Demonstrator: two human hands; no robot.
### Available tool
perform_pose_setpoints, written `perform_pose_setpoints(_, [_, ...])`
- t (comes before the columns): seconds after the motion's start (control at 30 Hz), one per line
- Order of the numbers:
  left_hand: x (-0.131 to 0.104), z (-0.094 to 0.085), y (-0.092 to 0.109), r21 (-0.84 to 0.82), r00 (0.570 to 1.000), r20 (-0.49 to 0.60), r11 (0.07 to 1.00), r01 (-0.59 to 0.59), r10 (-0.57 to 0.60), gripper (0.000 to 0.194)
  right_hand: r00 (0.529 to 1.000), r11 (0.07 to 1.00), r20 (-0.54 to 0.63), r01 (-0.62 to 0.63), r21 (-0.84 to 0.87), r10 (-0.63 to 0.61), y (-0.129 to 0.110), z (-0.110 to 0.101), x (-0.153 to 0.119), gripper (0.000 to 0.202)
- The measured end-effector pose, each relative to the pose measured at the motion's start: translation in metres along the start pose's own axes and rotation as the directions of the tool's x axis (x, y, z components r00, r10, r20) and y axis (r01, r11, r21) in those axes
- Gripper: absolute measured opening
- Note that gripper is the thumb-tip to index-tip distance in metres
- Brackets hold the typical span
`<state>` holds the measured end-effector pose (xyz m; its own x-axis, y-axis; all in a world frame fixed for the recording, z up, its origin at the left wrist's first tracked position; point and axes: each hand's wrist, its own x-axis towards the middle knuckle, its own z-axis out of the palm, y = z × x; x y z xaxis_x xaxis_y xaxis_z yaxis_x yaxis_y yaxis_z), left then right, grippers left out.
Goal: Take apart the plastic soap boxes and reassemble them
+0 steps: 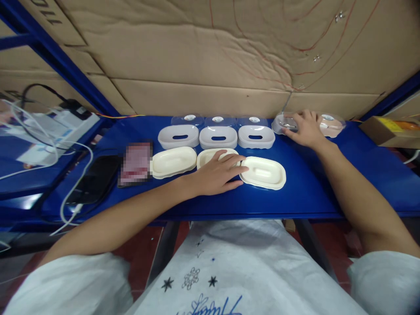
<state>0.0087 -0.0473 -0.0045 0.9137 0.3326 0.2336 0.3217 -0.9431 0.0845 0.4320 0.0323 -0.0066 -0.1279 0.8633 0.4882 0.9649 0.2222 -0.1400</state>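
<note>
My left hand [221, 175] lies with fingers spread over the middle cream oval tray [205, 158], its fingertips reaching the edge of the right cream tray [263, 173]. Another cream tray [173, 162] sits to the left. Behind them stand three white oval dishes, left [179, 137], middle [218, 138] and right [256, 137], each with a slot in its floor. At the back right, my right hand [306, 127] rests with fingers apart over clear plastic covers, between a left clear cover [281, 124] and a right clear cover [336, 124]. Its fingertips are partly hidden.
Three clear lids with white labels [218, 119] stand behind the dishes. To the left are a blurred-out flat item [136, 164], a black phone [93, 179] and a white power strip [59, 133] with cables. A cardboard box [390, 133] stands at right; cardboard [197, 57] lines the back.
</note>
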Motion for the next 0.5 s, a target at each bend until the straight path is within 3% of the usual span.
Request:
perform_pose_setpoints(0.3, [0.000,0.000,-0.001,0.010,1.000,0.021,1.000,-0.015,0.015,0.042,0.993,0.998,0.103,-0.064,-0.005,0.064,0.032,-0.004,-0.003,0.092])
perform_pose_setpoints(0.5, [0.000,0.000,-0.001,-0.001,1.000,0.018,1.000,-0.015,0.015,0.042,0.987,0.996,0.136,-0.080,-0.047,0.085,0.025,-0.009,-0.004,0.105])
